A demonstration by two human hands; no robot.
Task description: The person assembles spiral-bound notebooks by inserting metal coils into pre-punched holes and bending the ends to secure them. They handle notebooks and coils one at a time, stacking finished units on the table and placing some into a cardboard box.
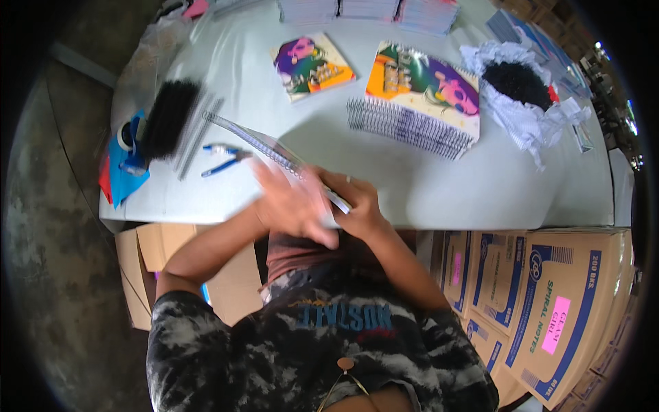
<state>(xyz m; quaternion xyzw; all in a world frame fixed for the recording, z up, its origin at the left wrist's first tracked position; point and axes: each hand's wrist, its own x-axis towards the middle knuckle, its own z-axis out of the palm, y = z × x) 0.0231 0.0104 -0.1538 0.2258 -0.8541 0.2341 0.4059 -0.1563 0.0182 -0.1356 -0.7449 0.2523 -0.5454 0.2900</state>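
Note:
A thin spiral notebook (278,152) is held on edge above the table's near side, with a coil wire along its edge. The coil's end sticks out past the notebook's far left corner. My right hand (357,202) grips the notebook's near end. Blurred by motion, my left hand (295,204) lies along the coil side, its fingers stretched out and looking flat. Blue-handled pliers (225,159) rest on the table to the left. Beyond my hands lie a stack of spiral-bound notebooks (419,103) with colourful covers and a smaller colourful stack (312,66).
Black coils (170,117) lie at the left beside a tape roll (125,136) and blue sheet (130,182). Crumpled white wrapping (525,127) holds a black heap (516,84) at the right. Book stacks (367,8) line the far edge. Cartons (556,302) stand below the table.

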